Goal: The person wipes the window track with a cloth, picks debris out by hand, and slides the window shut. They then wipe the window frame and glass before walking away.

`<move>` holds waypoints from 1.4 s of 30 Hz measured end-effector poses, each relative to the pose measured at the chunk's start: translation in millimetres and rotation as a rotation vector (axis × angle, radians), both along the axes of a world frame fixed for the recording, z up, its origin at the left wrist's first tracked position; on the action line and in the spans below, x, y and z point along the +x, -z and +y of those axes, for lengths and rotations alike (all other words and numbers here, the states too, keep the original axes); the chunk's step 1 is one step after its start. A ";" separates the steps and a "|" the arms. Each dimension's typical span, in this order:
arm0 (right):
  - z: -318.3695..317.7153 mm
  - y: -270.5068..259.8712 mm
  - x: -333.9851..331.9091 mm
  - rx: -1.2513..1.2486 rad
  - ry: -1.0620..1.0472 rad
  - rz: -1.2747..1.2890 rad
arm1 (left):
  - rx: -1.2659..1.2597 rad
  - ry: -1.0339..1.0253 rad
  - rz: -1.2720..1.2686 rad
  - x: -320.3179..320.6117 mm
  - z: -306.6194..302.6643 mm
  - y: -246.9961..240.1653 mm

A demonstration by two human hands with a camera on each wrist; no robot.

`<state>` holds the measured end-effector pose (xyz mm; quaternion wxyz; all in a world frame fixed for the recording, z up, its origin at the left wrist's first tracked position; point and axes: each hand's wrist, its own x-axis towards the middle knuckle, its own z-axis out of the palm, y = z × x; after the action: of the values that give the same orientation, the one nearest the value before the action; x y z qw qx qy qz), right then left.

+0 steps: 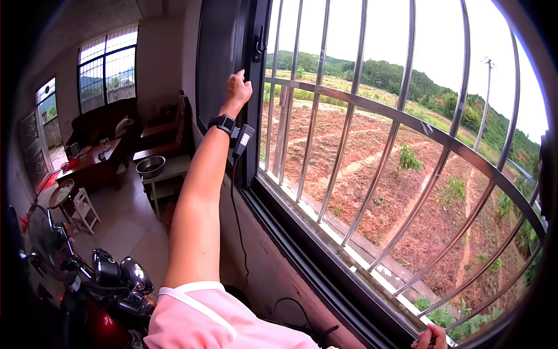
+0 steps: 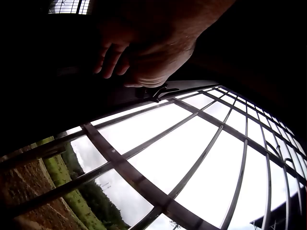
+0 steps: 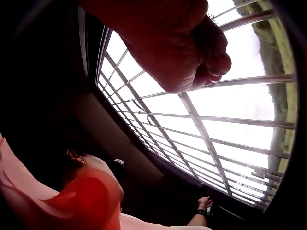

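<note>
My left hand (image 1: 237, 92) is stretched out at the dark window sash (image 1: 220, 64), with a watch on the wrist. In the left wrist view, the fingers (image 2: 111, 60) of this hand extend loosely against the dark sash, close to a window latch (image 2: 157, 92). That latch sits on the frame just above the hand in the head view. My right hand (image 1: 431, 337) is low at the right, by the window's lower edge, partly cut off. In the right wrist view its fingers (image 3: 218, 64) curl inward before the bars; I cannot tell whether they hold anything.
Metal bars (image 1: 360, 104) cover the window opening, with a field outside. A motorcycle (image 1: 110, 285) stands at lower left. Behind it are a metal basin (image 1: 150, 167) on a side table, a white stool (image 1: 86, 206) and a wooden table (image 1: 87, 160). A black cable (image 1: 237, 221) hangs from the left wrist.
</note>
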<state>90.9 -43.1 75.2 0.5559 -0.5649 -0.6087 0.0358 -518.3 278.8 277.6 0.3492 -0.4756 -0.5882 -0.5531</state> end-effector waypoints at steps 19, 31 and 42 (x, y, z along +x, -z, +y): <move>33.5 0.2 2.6 -0.018 0.085 0.008 | 0.017 0.798 -0.452 13.9 47.6 -151.2; 31.5 -3.2 11.8 -0.035 0.003 0.024 | 0.015 0.458 -0.201 86.3 35.4 -158.7; 21.6 -6.3 16.9 0.032 -0.107 -0.089 | -0.062 0.231 0.102 180.2 -39.9 -151.2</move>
<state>107.8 -21.5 81.5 0.5346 -0.5236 -0.6627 0.0303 -338.1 238.9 428.8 0.2977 -0.5784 -0.5278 -0.5461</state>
